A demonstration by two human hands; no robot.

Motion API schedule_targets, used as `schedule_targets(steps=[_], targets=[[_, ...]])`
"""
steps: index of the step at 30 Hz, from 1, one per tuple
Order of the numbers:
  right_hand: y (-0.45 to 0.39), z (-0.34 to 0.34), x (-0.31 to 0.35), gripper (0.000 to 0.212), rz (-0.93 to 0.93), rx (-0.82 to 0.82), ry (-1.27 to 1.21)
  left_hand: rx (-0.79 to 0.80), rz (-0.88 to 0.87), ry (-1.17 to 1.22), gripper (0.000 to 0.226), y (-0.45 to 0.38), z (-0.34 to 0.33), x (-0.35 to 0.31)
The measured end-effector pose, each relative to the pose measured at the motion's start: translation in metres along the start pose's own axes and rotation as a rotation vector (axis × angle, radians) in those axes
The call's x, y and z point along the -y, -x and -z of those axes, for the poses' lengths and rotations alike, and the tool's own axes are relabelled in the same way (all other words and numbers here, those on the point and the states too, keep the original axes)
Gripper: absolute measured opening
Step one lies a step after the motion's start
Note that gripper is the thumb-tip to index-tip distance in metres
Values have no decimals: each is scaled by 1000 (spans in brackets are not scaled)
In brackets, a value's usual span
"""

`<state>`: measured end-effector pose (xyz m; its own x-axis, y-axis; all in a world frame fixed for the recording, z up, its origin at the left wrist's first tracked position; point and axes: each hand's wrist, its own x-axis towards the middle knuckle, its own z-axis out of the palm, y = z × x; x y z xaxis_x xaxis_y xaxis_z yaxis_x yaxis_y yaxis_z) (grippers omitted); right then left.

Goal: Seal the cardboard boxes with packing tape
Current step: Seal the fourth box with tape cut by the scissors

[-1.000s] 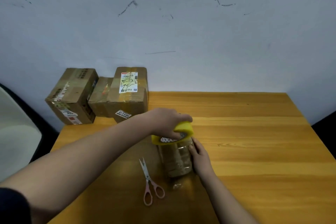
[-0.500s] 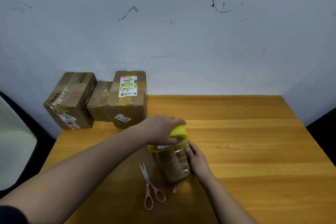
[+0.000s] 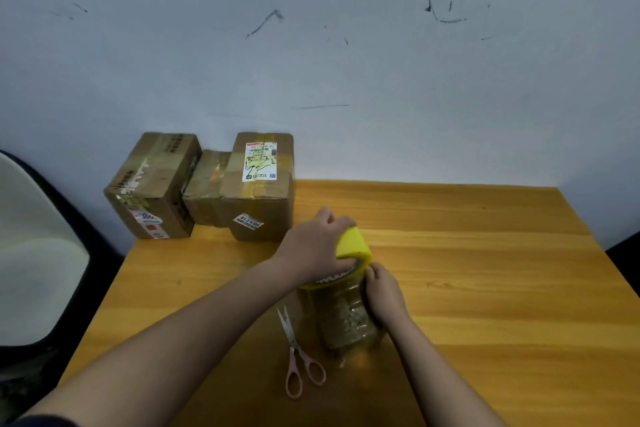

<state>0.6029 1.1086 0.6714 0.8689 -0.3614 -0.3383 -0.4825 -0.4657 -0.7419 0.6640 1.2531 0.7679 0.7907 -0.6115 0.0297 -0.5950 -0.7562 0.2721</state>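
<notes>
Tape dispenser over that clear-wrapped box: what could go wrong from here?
The scissors lie beside the wrapped box, blades toward the left hand, which could brush them. The right hand holds only one side, so the box may twist as the yellow tape dispenser pulls. Tape might wrinkle on the glossy wrap.

The near part of the yellow tape dispenser [image 3: 353, 246] is covered by the left hand [image 3: 317, 246]. The far side of the tape roll [image 3: 346, 315] is hidden behind the right hand [image 3: 382, 291]. The print on the shipping label [image 3: 259, 161] is too small to be read. The pale chair [image 3: 31, 253] is cut off by the left edge, and both forearms by the bottom edge.
</notes>
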Motion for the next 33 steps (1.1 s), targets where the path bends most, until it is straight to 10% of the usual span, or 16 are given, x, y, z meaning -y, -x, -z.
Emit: schedule_targets(steps=[12,16,33], targets=[[-11,6,14,55,-95,207,-84,47,-64,274,67,14,1,10],[-14,5,10,25,-22,178,50,36,-34,353,67,19,2,17],[-19,-7,9,48,-11,88,330,-40,82,409,57,25,5,18]])
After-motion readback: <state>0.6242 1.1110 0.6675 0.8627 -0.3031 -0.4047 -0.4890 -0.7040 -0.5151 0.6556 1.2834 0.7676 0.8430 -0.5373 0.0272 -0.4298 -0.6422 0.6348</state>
